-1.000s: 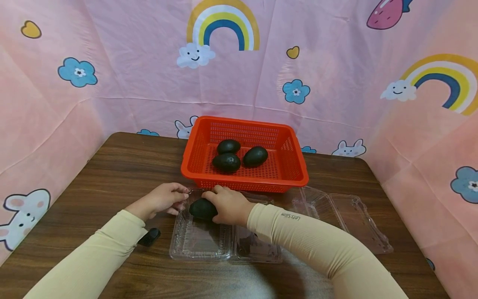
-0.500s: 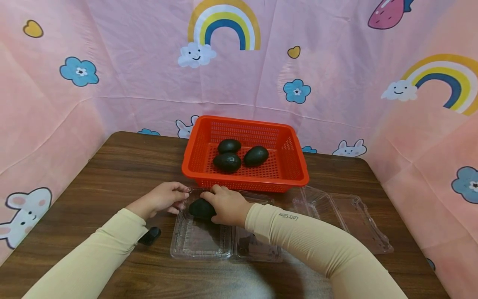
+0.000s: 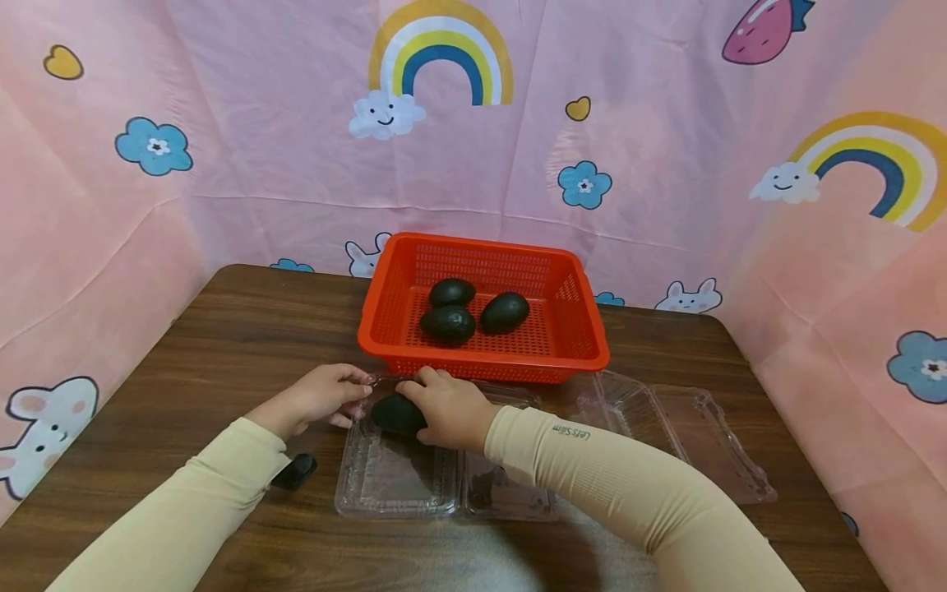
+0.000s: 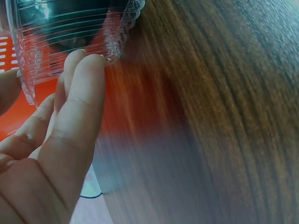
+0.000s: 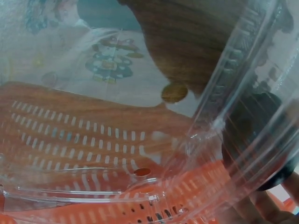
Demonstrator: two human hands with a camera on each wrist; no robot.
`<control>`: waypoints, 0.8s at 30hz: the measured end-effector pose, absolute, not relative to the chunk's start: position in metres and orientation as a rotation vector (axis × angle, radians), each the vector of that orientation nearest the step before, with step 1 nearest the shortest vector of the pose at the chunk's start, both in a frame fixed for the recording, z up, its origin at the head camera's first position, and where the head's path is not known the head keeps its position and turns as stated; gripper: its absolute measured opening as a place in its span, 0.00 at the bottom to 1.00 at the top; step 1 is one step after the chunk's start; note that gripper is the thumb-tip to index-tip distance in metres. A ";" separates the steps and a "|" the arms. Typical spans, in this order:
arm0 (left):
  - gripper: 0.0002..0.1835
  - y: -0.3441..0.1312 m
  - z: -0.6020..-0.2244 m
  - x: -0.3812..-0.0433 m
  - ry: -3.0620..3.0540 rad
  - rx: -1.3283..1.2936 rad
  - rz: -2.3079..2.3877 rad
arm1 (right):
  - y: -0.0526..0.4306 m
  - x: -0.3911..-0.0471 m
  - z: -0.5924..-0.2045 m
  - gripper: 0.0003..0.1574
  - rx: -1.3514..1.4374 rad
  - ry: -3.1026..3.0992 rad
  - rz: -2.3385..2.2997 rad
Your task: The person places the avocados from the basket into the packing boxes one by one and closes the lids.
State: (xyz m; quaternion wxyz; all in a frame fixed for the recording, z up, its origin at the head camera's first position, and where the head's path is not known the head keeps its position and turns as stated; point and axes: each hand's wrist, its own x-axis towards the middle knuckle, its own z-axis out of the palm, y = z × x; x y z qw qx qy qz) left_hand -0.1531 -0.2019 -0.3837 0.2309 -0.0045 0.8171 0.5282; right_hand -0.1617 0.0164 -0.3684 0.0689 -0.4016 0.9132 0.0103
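Note:
In the head view my right hand (image 3: 453,411) grips a dark avocado (image 3: 396,415) from above and the right. The fruit is inside the far part of an open, clear plastic clamshell container (image 3: 395,506). My left hand (image 3: 321,400) holds the container's far left corner between thumb and fingers. The left wrist view has those fingers (image 4: 77,93) at the ribbed clear wall, with the avocado (image 4: 70,23) showing through it. Clear plastic fills most of the right wrist view, where the avocado (image 5: 257,140) and some fingertips (image 5: 261,207) appear at the right.
Behind the container stands a red plastic basket (image 3: 484,362) with three avocados (image 3: 447,325) in it. Another open clear clamshell (image 3: 710,444) lies to the right, partly behind the right sleeve (image 3: 592,452). The wooden table (image 3: 244,345) meets a pink patterned cloth (image 3: 296,164) on several sides.

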 end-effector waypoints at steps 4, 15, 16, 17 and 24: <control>0.21 -0.202 -0.384 -0.153 2.253 -0.014 1.453 | 0.016 -0.161 -0.368 0.41 -1.204 2.762 0.040; 0.21 -0.201 -0.384 -0.152 2.259 -0.022 1.454 | 0.018 -0.160 -0.366 0.40 -1.205 2.766 0.031; 0.21 -0.201 -0.384 -0.152 2.261 -0.022 1.453 | 0.018 -0.160 -0.366 0.40 -1.208 2.767 0.029; 0.20 -0.201 -0.384 -0.152 2.262 -0.023 1.452 | 0.018 -0.160 -0.366 0.40 -1.211 2.768 0.029; 0.19 -0.201 -0.385 -0.152 2.262 -0.031 1.456 | 0.021 -0.160 -0.364 0.39 -1.218 2.771 0.009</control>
